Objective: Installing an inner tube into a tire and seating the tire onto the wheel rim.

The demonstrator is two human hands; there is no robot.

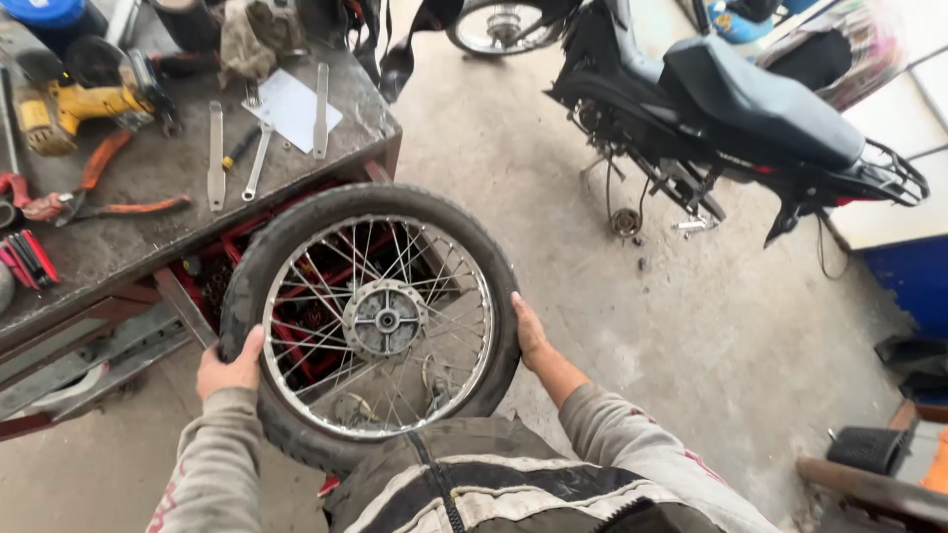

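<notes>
I hold a spoked motorcycle wheel point(370, 321) with a black tyre in front of my chest, its hub point(385, 318) facing me. My left hand point(229, 367) grips the tyre's lower left side. My right hand point(528, 329) presses flat against the tyre's right side. The wheel hangs just off the front corner of the metal workbench point(128, 237).
The workbench carries a yellow power tool point(74, 104), orange-handled pliers point(94, 188), flat tyre levers point(215, 153), a wrench and a paper sheet point(291, 107). A black motorcycle point(731, 109) without its rear wheel stands on the concrete floor at upper right. A blue box point(913, 276) sits far right.
</notes>
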